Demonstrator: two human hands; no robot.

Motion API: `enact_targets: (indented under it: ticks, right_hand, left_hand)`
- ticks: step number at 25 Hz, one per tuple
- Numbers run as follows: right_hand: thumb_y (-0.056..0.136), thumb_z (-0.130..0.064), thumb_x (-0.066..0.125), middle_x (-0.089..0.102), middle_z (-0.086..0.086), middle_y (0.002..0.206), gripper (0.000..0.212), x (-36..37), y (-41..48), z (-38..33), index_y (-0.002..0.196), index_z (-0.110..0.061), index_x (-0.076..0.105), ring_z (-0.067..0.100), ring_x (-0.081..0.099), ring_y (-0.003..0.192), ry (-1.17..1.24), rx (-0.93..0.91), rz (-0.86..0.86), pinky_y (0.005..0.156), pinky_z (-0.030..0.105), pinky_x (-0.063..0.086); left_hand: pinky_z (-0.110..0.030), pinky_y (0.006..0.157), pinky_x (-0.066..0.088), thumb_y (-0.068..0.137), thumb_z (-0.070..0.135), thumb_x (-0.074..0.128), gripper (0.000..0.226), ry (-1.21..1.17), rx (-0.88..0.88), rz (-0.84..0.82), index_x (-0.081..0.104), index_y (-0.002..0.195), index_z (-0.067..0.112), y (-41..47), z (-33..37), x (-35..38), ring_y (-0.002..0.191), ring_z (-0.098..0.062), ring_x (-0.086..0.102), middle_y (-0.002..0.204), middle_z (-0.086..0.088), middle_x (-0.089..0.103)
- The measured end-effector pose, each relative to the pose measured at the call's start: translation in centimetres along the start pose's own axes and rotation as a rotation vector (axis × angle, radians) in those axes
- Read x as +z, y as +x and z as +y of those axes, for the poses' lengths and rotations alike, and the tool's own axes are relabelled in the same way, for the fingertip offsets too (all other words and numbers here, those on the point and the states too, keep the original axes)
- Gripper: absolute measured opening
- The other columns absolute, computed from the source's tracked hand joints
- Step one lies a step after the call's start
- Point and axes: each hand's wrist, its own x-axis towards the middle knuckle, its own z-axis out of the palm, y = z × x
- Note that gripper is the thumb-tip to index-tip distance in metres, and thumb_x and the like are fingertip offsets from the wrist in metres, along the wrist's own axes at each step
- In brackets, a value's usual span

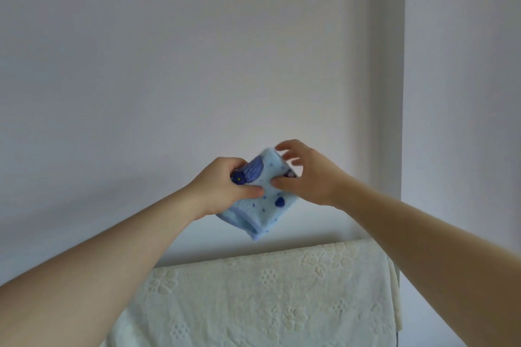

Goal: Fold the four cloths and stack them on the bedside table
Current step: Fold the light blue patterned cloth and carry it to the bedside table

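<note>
A small light blue cloth (260,200) with dark blue dots and a dark blue print is held up in the air, folded into a small square. My left hand (222,186) grips its left side, thumb on the front. My right hand (304,175) pinches its right edge with the thumb, the other fingers spread loosely above the top corner. The cloth hangs in front of the wall, above a cream surface. No other cloths are in sight.
A cream embossed floral cover (253,298) lies over a raised surface at the bottom middle. Behind is a plain pale wall (169,65) with a vertical corner (403,93) at the right.
</note>
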Motion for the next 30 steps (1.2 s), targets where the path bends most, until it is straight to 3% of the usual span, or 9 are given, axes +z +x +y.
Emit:
enact_targets:
  ticks: [2, 4, 6, 11, 16, 20, 23, 27, 30]
  right_hand:
    - [0.088, -0.030, 0.076, 0.064, -0.012, 0.128, 0.062, 0.3, -0.1, -1.0, 0.145, -0.034, 0.052, 0.012, 0.059, 0.113, -0.156, -0.157, -0.005, 0.095, 0.027, 0.046]
    - [0.092, -0.025, 0.067, 0.072, -0.010, 0.111, 0.036, 0.6, 0.4, -1.6, 0.127, -0.033, 0.067, 0.017, 0.063, 0.102, -0.409, -0.270, 0.002, 0.095, 0.034, 0.048]
    - [0.093, -0.021, 0.062, 0.072, -0.005, 0.097, 0.021, 0.5, 0.5, -1.5, 0.111, -0.027, 0.070, 0.024, 0.063, 0.091, -0.547, -0.248, 0.023, 0.084, 0.036, 0.048]
    - [0.096, -0.014, 0.054, 0.066, 0.000, 0.105, 0.023, 0.7, -0.3, 0.3, 0.116, -0.022, 0.061, 0.027, 0.060, 0.091, -0.453, -0.117, 0.066, 0.068, 0.034, 0.039]
    - [0.095, -0.027, 0.060, 0.063, -0.006, 0.113, 0.038, 1.4, -0.5, -0.1, 0.131, -0.030, 0.051, 0.026, 0.062, 0.099, -0.457, -0.097, -0.060, 0.075, 0.037, 0.051]
    - [0.095, -0.025, 0.059, 0.063, 0.000, 0.096, 0.014, 1.6, -0.3, 0.7, 0.109, -0.025, 0.062, 0.027, 0.063, 0.086, -0.486, -0.052, -0.051, 0.062, 0.033, 0.046]
    - [0.097, -0.021, 0.058, 0.063, -0.001, 0.095, 0.014, 1.6, -0.3, 1.8, 0.108, -0.025, 0.063, 0.025, 0.060, 0.083, -0.473, -0.048, -0.022, 0.061, 0.032, 0.041]
    - [0.095, -0.020, 0.057, 0.064, -0.002, 0.095, 0.010, 1.4, 1.2, 3.4, 0.103, -0.023, 0.063, 0.028, 0.061, 0.085, -0.369, -0.105, 0.034, 0.070, 0.038, 0.052]
    - [0.095, -0.028, 0.061, 0.066, -0.001, 0.090, 0.008, 1.5, 2.7, 4.4, 0.101, -0.025, 0.064, 0.028, 0.063, 0.082, -0.236, -0.152, 0.050, 0.069, 0.040, 0.055]
  left_hand:
    - [-0.024, 0.057, 0.037, 0.073, 0.029, 0.091, 0.026, 0.223, 0.063, -0.014, 0.067, 0.075, 0.020, 0.6, 0.9, 0.2, 0.060, -0.010, 0.049, 0.065, 0.008, 0.057]
    - [-0.024, 0.054, 0.034, 0.072, 0.032, 0.090, 0.026, 0.343, 0.107, -0.047, 0.066, 0.073, 0.022, 1.0, 1.5, 0.4, 0.058, -0.011, 0.046, 0.063, 0.008, 0.056]
    - [-0.028, 0.058, 0.039, 0.074, 0.035, 0.089, 0.023, 0.379, 0.131, -0.063, 0.069, 0.078, 0.024, 1.2, 1.7, 0.1, 0.063, -0.016, 0.052, 0.069, 0.006, 0.062]
    - [-0.032, 0.070, 0.056, 0.080, 0.031, 0.088, 0.014, 0.216, 0.096, 0.031, 0.079, 0.091, 0.028, 1.1, 0.7, -1.3, 0.079, -0.014, 0.071, 0.084, 0.006, 0.076]
    - [-0.027, 0.076, 0.059, 0.081, 0.023, 0.087, 0.017, 0.152, 0.139, 0.026, 0.082, 0.095, 0.031, 0.5, 0.2, 0.1, 0.083, -0.006, 0.073, 0.086, 0.012, 0.078]
    - [-0.025, 0.067, 0.055, 0.083, 0.022, 0.086, 0.018, 0.193, 0.229, 0.026, 0.080, 0.098, 0.029, 0.4, -0.3, 1.2, 0.078, -0.006, 0.068, 0.084, 0.009, 0.075]
    - [-0.014, 0.058, 0.043, 0.092, 0.014, 0.075, 0.016, 0.251, 0.266, 0.046, 0.077, 0.106, 0.023, 0.4, -0.7, 2.0, 0.068, -0.004, 0.059, 0.081, 0.002, 0.071]
    - [-0.018, 0.070, 0.052, 0.093, 0.007, 0.072, 0.023, 0.214, 0.230, 0.130, 0.077, 0.109, 0.023, 1.0, -0.6, 2.3, 0.082, -0.007, 0.067, 0.091, 0.007, 0.076]
    - [-0.015, 0.069, 0.048, 0.094, 0.006, 0.069, 0.022, 0.208, 0.180, 0.219, 0.077, 0.105, 0.022, 1.6, -0.4, 2.1, 0.082, -0.010, 0.065, 0.090, 0.006, 0.075]
